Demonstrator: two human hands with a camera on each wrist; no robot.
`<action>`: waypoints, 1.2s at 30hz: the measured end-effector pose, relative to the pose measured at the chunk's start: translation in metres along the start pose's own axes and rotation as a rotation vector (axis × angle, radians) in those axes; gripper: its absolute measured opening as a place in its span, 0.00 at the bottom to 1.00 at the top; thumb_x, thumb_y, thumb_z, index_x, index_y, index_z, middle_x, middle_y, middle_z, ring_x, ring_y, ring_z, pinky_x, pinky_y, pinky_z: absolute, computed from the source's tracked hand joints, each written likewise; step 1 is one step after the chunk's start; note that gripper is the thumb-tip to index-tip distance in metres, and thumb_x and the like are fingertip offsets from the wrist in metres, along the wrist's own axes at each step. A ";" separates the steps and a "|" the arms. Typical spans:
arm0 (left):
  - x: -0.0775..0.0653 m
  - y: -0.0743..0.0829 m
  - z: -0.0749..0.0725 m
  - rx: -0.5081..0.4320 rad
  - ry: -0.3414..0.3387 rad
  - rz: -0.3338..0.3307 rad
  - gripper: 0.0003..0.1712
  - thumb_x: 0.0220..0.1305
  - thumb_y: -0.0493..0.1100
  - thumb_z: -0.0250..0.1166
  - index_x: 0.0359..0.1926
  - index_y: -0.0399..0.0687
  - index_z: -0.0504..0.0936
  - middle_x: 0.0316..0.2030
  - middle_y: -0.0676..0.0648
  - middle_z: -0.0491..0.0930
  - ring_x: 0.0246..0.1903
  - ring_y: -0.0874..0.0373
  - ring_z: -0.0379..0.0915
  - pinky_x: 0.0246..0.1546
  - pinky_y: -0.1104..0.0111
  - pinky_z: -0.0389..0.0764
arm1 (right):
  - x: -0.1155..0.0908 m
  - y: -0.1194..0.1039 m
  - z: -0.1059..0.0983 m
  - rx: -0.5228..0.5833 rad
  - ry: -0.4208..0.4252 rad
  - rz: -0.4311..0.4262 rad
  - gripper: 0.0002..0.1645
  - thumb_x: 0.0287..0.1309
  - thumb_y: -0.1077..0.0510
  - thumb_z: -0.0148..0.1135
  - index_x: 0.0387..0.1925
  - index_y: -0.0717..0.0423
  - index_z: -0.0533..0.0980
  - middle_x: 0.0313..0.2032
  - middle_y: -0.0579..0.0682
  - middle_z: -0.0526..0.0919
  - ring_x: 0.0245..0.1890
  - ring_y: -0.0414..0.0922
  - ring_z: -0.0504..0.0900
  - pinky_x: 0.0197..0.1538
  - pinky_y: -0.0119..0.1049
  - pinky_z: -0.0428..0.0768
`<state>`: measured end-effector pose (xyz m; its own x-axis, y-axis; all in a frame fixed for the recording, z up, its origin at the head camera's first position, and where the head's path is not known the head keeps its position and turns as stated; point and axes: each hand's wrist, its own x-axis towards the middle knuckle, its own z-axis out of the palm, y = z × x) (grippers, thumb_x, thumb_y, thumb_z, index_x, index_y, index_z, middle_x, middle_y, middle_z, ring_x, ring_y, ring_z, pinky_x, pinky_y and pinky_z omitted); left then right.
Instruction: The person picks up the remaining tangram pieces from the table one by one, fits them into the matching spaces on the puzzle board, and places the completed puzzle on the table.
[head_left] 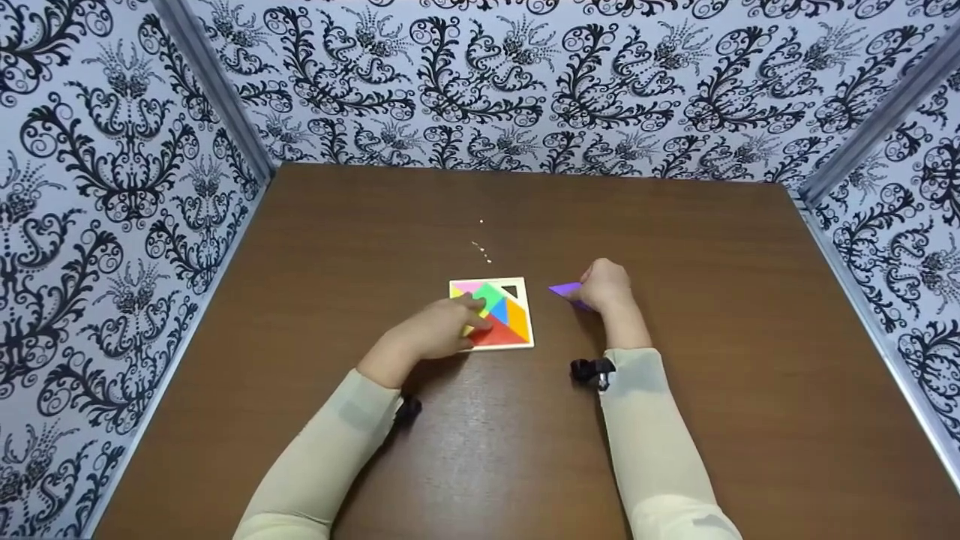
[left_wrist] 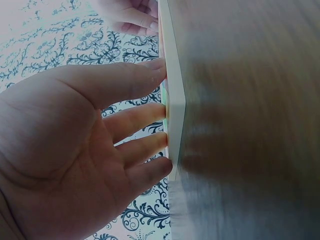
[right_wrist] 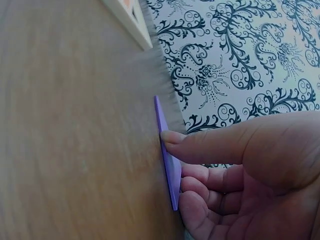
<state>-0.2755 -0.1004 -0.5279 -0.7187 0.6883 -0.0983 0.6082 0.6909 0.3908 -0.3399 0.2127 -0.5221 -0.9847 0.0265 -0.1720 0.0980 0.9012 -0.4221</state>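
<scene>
A square tangram board [head_left: 529,315] with a pale frame lies on the table, filled with flat coloured pieces. A dark triangular gap shows at its upper right corner. My left hand [head_left: 442,328] rests over the board's left side, its spread fingertips touching the pieces and the frame's edge, as the left wrist view shows. To the right of the board, my right hand [head_left: 606,286] pinches a purple triangle tangram piece [right_wrist: 172,167] between thumb and curled fingers. The piece lies low at the table surface, one point sticking out to the left of the hand.
Small pale specks [head_left: 481,249] dot the brown table [head_left: 360,225] behind the board. Walls with a black scroll pattern [head_left: 517,67] stand along the back and both sides. Each wrist carries a small black camera [head_left: 591,371].
</scene>
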 end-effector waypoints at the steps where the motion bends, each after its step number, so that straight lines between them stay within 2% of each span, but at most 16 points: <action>1: 0.000 0.000 0.000 0.000 0.000 0.000 0.22 0.70 0.39 0.71 0.63 0.54 0.87 0.76 0.41 0.72 0.80 0.41 0.60 0.78 0.49 0.68 | 0.000 0.000 0.000 0.011 -0.019 0.001 0.17 0.55 0.51 0.79 0.32 0.59 0.81 0.40 0.56 0.87 0.43 0.55 0.83 0.54 0.50 0.82; 5: 0.000 0.000 -0.001 0.003 0.000 0.003 0.21 0.70 0.40 0.71 0.63 0.54 0.87 0.76 0.40 0.72 0.80 0.41 0.60 0.78 0.49 0.68 | 0.000 0.000 -0.002 0.061 -0.078 0.011 0.15 0.56 0.54 0.76 0.35 0.59 0.80 0.42 0.56 0.83 0.42 0.52 0.79 0.49 0.46 0.81; 11: -0.001 0.000 -0.002 -0.006 -0.006 -0.010 0.22 0.70 0.39 0.72 0.64 0.54 0.87 0.76 0.40 0.72 0.81 0.41 0.60 0.78 0.48 0.68 | -0.001 0.000 -0.005 0.088 -0.057 0.004 0.24 0.54 0.54 0.78 0.47 0.66 0.85 0.53 0.64 0.88 0.55 0.61 0.83 0.62 0.53 0.81; 15: -0.001 0.000 -0.002 -0.015 -0.012 -0.016 0.23 0.70 0.39 0.71 0.64 0.54 0.87 0.76 0.41 0.71 0.81 0.41 0.59 0.78 0.47 0.68 | -0.001 0.003 -0.006 0.112 -0.031 0.015 0.21 0.52 0.55 0.80 0.44 0.64 0.85 0.52 0.64 0.88 0.53 0.61 0.82 0.62 0.53 0.81; 18: -0.001 0.000 -0.002 -0.010 -0.013 -0.016 0.23 0.70 0.39 0.71 0.65 0.54 0.86 0.76 0.41 0.71 0.81 0.41 0.59 0.77 0.47 0.68 | -0.001 0.007 -0.007 0.158 -0.022 0.031 0.17 0.54 0.56 0.79 0.42 0.62 0.85 0.49 0.61 0.88 0.48 0.55 0.81 0.57 0.48 0.82; 20: -0.001 0.000 -0.002 -0.002 -0.012 -0.012 0.23 0.70 0.39 0.71 0.64 0.54 0.86 0.76 0.41 0.71 0.81 0.41 0.59 0.77 0.47 0.68 | 0.001 0.009 -0.008 0.236 -0.034 0.051 0.15 0.56 0.59 0.78 0.42 0.62 0.85 0.46 0.59 0.87 0.43 0.49 0.82 0.51 0.41 0.84; 23: 0.000 0.001 -0.002 0.003 -0.012 -0.010 0.23 0.70 0.39 0.72 0.65 0.54 0.86 0.76 0.41 0.71 0.80 0.41 0.60 0.77 0.47 0.69 | 0.001 0.014 -0.009 0.411 -0.086 0.078 0.15 0.58 0.64 0.75 0.45 0.66 0.83 0.41 0.56 0.84 0.33 0.40 0.82 0.39 0.30 0.85; 25: 0.000 0.001 -0.003 0.003 -0.015 -0.011 0.23 0.70 0.39 0.72 0.65 0.54 0.86 0.76 0.41 0.71 0.80 0.41 0.59 0.77 0.46 0.69 | 0.001 0.016 -0.010 0.531 -0.127 0.097 0.15 0.59 0.67 0.73 0.47 0.69 0.81 0.39 0.53 0.82 0.30 0.38 0.82 0.34 0.27 0.86; 27: -0.001 0.001 -0.003 -0.001 -0.016 -0.013 0.23 0.70 0.39 0.72 0.65 0.54 0.86 0.76 0.41 0.71 0.81 0.41 0.59 0.77 0.46 0.69 | 0.002 0.018 -0.009 0.604 -0.152 0.110 0.15 0.61 0.68 0.71 0.48 0.70 0.81 0.39 0.52 0.80 0.30 0.36 0.81 0.33 0.25 0.85; 31: -0.001 0.001 -0.003 -0.005 -0.012 -0.010 0.23 0.70 0.39 0.72 0.65 0.54 0.86 0.76 0.41 0.71 0.81 0.41 0.59 0.77 0.46 0.68 | 0.003 0.018 -0.008 0.672 -0.173 0.127 0.13 0.66 0.66 0.68 0.50 0.70 0.81 0.38 0.49 0.78 0.30 0.35 0.80 0.34 0.25 0.85; 36: -0.001 0.001 -0.003 -0.012 -0.009 -0.010 0.24 0.70 0.39 0.72 0.65 0.54 0.86 0.76 0.41 0.71 0.81 0.41 0.59 0.78 0.47 0.68 | 0.004 0.017 -0.008 0.762 -0.187 0.148 0.13 0.69 0.66 0.64 0.51 0.71 0.80 0.32 0.45 0.78 0.28 0.35 0.79 0.33 0.25 0.84</action>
<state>-0.2754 -0.1010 -0.5252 -0.7217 0.6832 -0.1108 0.5966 0.6953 0.4008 -0.3430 0.2321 -0.5227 -0.9201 -0.0114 -0.3916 0.3634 0.3487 -0.8639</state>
